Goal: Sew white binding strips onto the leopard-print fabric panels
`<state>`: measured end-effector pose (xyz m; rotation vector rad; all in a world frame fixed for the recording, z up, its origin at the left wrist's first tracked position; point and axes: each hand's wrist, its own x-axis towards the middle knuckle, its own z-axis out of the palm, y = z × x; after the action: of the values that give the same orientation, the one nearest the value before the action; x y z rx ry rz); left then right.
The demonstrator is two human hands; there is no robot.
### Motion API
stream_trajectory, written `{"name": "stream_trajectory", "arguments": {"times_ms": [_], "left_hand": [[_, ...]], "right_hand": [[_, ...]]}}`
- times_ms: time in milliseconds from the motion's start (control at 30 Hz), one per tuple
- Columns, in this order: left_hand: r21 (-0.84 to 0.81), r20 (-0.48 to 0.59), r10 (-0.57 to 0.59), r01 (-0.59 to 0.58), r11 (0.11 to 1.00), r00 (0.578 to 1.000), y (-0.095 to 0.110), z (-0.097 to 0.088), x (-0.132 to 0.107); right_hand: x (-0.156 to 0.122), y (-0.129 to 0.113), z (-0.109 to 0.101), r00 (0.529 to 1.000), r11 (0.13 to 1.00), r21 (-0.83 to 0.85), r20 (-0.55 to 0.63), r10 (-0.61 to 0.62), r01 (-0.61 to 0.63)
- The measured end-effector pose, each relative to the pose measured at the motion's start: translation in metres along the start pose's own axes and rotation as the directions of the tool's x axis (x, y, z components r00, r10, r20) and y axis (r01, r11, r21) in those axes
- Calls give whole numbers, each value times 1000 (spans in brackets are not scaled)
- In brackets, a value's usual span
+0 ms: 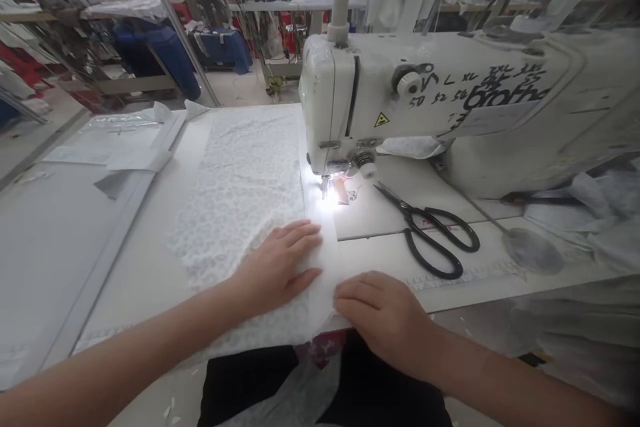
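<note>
A long strip of white lace fabric (245,180) lies on the sewing table and runs under the needle area (327,183) of a white sewing machine (430,100). My left hand (280,263) lies flat on the fabric with its fingers stretched out, just in front of the needle. My right hand (383,317) rests at the table's front edge, fingers curled down onto the fabric's right border. The lamp lights the cloth between the hands and the needle.
Black scissors (433,233) lie on the machine bed to the right of the needle. Folded white pieces (125,143) sit at the far left of the table (60,240). White cloth is piled at the right (595,213). Other workstations stand behind.
</note>
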<state>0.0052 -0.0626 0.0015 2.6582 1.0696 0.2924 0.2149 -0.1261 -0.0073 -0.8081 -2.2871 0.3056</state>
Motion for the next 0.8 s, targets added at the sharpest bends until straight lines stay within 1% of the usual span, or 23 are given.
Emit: {"name": "stream_trajectory", "arguments": {"times_ms": [67, 133, 167, 267, 333, 467, 567, 800], "left_hand": [[12, 1, 25, -25, 1000, 1000, -6, -2, 8], [18, -12, 34, -34, 999, 999, -6, -2, 12], [11, -18, 22, -22, 1000, 1000, -4, 0, 13], [-49, -13, -63, 62, 997, 998, 3, 5, 10], [-85, 2, -82, 82, 993, 997, 3, 7, 11], [-74, 11, -38, 39, 997, 999, -13, 1, 21], [-51, 10, -7, 7, 999, 1000, -27, -5, 31], [10, -7, 27, -27, 1000, 1000, -52, -11, 53]], "right_hand": [[8, 9, -1, 1000, 1000, -2, 3, 5, -5], [15, 17, -1, 1000, 1000, 2, 7, 8, -9], [18, 21, -2, 1000, 1000, 7, 9, 11, -11], [28, 33, -2, 999, 1000, -3, 23, 28, -28], [34, 41, -2, 998, 999, -23, 42, 38, -37], [44, 55, 0, 997, 997, -57, 42, 61, -59], [51, 65, 2, 997, 995, -74, 16, 71, -70], [68, 92, 9, 999, 988, -149, 6, 43, -41]]}}
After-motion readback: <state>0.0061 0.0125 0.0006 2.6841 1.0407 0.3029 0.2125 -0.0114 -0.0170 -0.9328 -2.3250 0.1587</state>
